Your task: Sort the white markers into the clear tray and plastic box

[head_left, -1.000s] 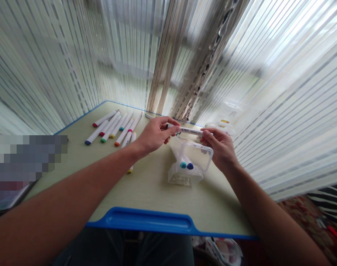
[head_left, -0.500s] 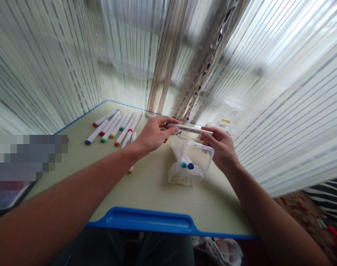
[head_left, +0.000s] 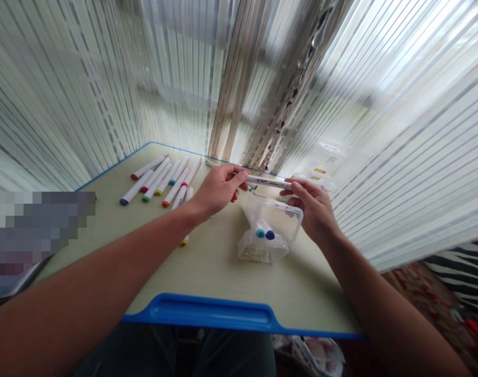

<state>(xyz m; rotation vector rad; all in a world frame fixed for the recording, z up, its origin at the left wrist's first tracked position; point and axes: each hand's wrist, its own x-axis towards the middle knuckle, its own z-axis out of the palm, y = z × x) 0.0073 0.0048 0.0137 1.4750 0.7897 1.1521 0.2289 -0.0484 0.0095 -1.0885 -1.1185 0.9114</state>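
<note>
A white marker pen (head_left: 269, 181) is held level above the table between my two hands. My left hand (head_left: 225, 187) pinches its left end, and my right hand (head_left: 311, 207) grips the right end, so both tips are covered by fingers. Just below stands a clear plastic case (head_left: 264, 254) with its lid raised. Inside it lie a marker with a teal end (head_left: 260, 233) and one with a dark blue end (head_left: 270, 235). Left of my left hand, several white markers with coloured ends (head_left: 156, 180) are spread over the table.
The pale table (head_left: 207, 272) has a blue rim with a moulded tray (head_left: 211, 312) at its near edge. Another clear container (head_left: 319, 178) sits behind my right hand. String curtains (head_left: 176, 78) hang along the far side. A blurred-out object (head_left: 30, 235) lies at the left edge.
My fingers have closed over the marker's two ends, whose dark tips showed before. The marker stays at nearly the same height, and the case has not moved.
</note>
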